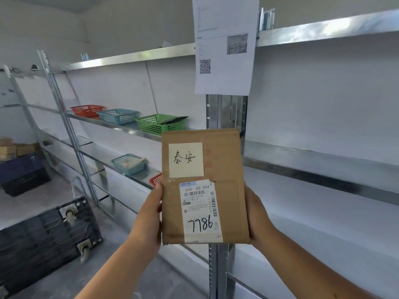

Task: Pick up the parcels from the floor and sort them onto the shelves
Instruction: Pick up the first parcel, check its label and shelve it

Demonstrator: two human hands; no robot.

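Note:
A flat brown cardboard parcel [224, 152] is held upright in front of the metal shelves [323, 154]. It carries a cream note with handwritten characters and a white shipping label marked 7786. My left hand [149, 214] grips its left edge and my right hand [257, 216] grips its right edge. On the middle shelf to the left stand a red basket [86, 110], a blue basket [118, 116] and a green basket [160, 124] with a dark packet inside. Lower down sit another blue basket [129, 164] and a red basket [155, 179], partly hidden by the parcel.
A printed sheet with a QR code [224, 46] hangs on the shelf upright. An overturned black wheeled cart [47, 238] lies on the floor at lower left. A dark crate [23, 175] and cardboard boxes [17, 148] stand at far left.

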